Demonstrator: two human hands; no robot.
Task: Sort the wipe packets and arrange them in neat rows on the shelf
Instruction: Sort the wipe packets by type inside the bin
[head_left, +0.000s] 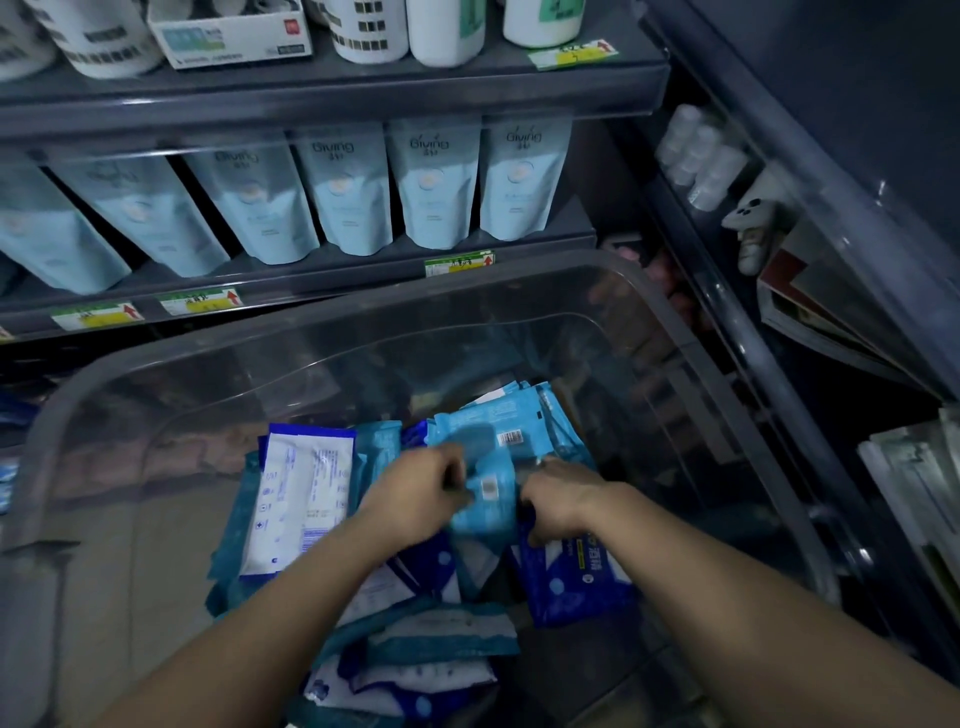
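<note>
The shelf (332, 283) crosses the upper half of the frame and carries a row of standing light-blue pouches (434, 187). No wipes can be made out on it, so judged from this the sorting is at an early stage.

Below it, filling the middle and bottom of the frame, is a clear plastic bin (649, 415) holding a loose pile of wipe packets (441, 639) of mixed kinds. A white-backed packet (298, 499) lies at centre left and a dark-blue packet (576, 577) at centre right.

The step in hand looks like gathering one kind. To do it well, the person should lift only matching light-blue packets, square their edges into a stack, and face the labels the same way before carrying them up.

Both forearms reach in from the bottom corners and meet at the centre of the frame. The left hand (415, 493) is knuckles up, its grip closed on the left edge of a light-blue packet (485, 499). The right hand (561, 499) mirrors it, its grip closed on the packet's right edge. The fingertips are blurred, so exact finger placement cannot be told.
</note>
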